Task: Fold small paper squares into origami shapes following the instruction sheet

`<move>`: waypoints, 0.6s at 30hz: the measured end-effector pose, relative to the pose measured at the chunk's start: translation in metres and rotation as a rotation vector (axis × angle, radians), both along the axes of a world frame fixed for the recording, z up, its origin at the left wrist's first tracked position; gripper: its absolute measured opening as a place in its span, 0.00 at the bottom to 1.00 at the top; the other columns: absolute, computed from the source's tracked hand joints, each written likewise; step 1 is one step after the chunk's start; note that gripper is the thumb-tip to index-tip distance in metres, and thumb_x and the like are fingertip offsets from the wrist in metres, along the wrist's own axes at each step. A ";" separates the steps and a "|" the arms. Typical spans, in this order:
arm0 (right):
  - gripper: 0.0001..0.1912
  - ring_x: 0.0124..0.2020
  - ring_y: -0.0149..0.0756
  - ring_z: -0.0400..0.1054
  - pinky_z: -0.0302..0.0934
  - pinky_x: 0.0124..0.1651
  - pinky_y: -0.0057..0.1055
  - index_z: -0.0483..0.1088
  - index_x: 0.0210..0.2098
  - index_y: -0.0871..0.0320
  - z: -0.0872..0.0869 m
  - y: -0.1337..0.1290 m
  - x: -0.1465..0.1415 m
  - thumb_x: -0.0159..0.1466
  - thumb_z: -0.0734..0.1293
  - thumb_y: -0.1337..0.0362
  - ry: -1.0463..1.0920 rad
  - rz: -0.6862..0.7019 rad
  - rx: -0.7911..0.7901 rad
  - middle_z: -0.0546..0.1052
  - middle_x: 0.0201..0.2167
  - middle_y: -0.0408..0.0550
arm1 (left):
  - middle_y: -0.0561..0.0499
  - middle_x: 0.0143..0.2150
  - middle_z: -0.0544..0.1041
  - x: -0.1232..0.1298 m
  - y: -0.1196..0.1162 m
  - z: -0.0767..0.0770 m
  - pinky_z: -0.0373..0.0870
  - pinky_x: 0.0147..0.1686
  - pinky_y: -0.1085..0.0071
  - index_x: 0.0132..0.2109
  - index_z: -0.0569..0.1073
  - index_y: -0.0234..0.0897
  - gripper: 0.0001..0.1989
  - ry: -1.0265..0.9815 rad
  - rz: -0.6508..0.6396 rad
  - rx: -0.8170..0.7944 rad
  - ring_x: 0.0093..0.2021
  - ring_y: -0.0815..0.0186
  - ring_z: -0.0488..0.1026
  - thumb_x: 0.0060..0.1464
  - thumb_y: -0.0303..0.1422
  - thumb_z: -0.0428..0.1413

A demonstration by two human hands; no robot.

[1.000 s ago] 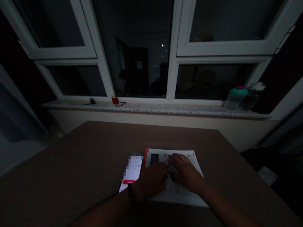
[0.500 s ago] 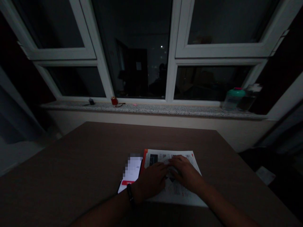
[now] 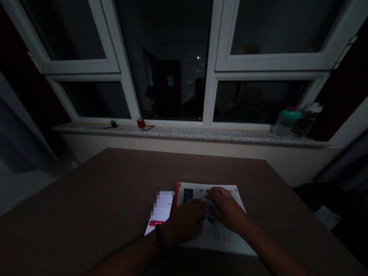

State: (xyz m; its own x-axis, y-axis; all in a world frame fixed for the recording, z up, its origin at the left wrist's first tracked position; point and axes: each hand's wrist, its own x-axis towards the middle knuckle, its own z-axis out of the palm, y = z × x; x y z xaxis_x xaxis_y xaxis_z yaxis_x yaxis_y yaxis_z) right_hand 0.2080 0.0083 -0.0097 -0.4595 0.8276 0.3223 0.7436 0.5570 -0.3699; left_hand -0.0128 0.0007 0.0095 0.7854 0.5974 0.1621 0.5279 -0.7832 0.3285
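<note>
A printed magazine or booklet (image 3: pixel 221 237) with a red-orange left edge lies on the table under both of my hands. My left hand (image 3: pixel 186 220), with a dark band at the wrist, rests over its middle, fingers curled toward the right. My right hand (image 3: pixel 225 205) faces it from the other side with bent fingers. The fingertips of both hands nearly meet around a small pale thing (image 3: pixel 203 196), too dim to name. Just left of the booklet, a phone (image 3: pixel 161 209) with a lit screen lies partly behind my left hand.
The brown table (image 3: pixel 129 172) reaches to a wall below a granite sill (image 3: pixel 195 133). A small red jar (image 3: pixel 140 122), a dark little object (image 3: pixel 113 123) and a green-topped bottle (image 3: pixel 289 119) stand on the sill. Beside the table's right edge lies a pale paper-like item (image 3: pixel 327 217).
The view has shifted slightly, so everything sits a little further right. My hands stay over the booklet, with only a small shift of the fingers.
</note>
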 end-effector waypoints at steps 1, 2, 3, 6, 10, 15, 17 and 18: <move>0.19 0.60 0.47 0.60 0.57 0.62 0.47 0.69 0.56 0.55 0.000 0.000 0.001 0.66 0.63 0.67 0.008 0.013 0.002 0.72 0.57 0.53 | 0.44 0.59 0.71 0.000 0.000 -0.001 0.64 0.61 0.58 0.54 0.69 0.36 0.18 0.002 -0.005 0.004 0.62 0.55 0.65 0.57 0.24 0.52; 0.19 0.59 0.46 0.61 0.58 0.62 0.47 0.70 0.56 0.55 0.000 -0.001 0.001 0.66 0.63 0.67 0.015 0.024 0.000 0.72 0.56 0.53 | 0.44 0.59 0.71 -0.001 0.000 -0.002 0.64 0.61 0.58 0.54 0.69 0.36 0.17 0.003 -0.010 0.008 0.62 0.55 0.64 0.57 0.24 0.52; 0.19 0.58 0.46 0.62 0.58 0.61 0.46 0.70 0.56 0.55 0.000 -0.001 0.001 0.66 0.63 0.68 0.022 0.033 -0.004 0.73 0.55 0.53 | 0.43 0.59 0.71 -0.001 0.000 -0.002 0.64 0.60 0.58 0.55 0.68 0.36 0.17 0.003 -0.012 0.010 0.62 0.55 0.64 0.58 0.24 0.51; 0.18 0.57 0.45 0.63 0.59 0.60 0.45 0.70 0.55 0.56 0.002 -0.001 0.000 0.66 0.62 0.68 0.028 0.042 -0.020 0.73 0.55 0.54 | 0.44 0.59 0.71 0.000 0.000 -0.003 0.65 0.60 0.58 0.55 0.68 0.37 0.18 0.007 -0.002 0.012 0.62 0.55 0.64 0.58 0.24 0.51; 0.18 0.58 0.45 0.63 0.59 0.61 0.46 0.70 0.56 0.55 0.005 -0.002 -0.001 0.67 0.62 0.68 0.005 0.046 -0.033 0.73 0.55 0.54 | 0.43 0.58 0.71 0.001 0.000 0.000 0.66 0.60 0.57 0.54 0.68 0.36 0.17 0.024 0.001 0.003 0.61 0.55 0.65 0.57 0.24 0.51; 0.19 0.58 0.45 0.62 0.59 0.61 0.46 0.70 0.56 0.54 0.005 -0.002 -0.001 0.67 0.62 0.68 0.017 0.055 -0.027 0.72 0.57 0.52 | 0.44 0.58 0.71 0.002 0.000 0.003 0.66 0.59 0.57 0.51 0.68 0.37 0.15 0.017 -0.017 0.005 0.61 0.55 0.65 0.57 0.24 0.51; 0.18 0.58 0.45 0.63 0.59 0.61 0.45 0.70 0.56 0.54 0.006 -0.003 -0.001 0.67 0.62 0.68 0.026 0.054 -0.034 0.72 0.56 0.52 | 0.44 0.59 0.71 0.001 0.000 0.002 0.66 0.59 0.58 0.52 0.67 0.37 0.16 0.016 -0.020 0.008 0.61 0.54 0.65 0.57 0.24 0.51; 0.19 0.58 0.45 0.63 0.59 0.61 0.45 0.70 0.56 0.54 0.007 -0.004 -0.001 0.67 0.62 0.68 0.027 0.052 -0.037 0.72 0.56 0.52 | 0.44 0.59 0.70 0.001 0.000 0.001 0.66 0.59 0.58 0.53 0.67 0.37 0.17 0.017 -0.023 0.012 0.61 0.54 0.65 0.56 0.24 0.51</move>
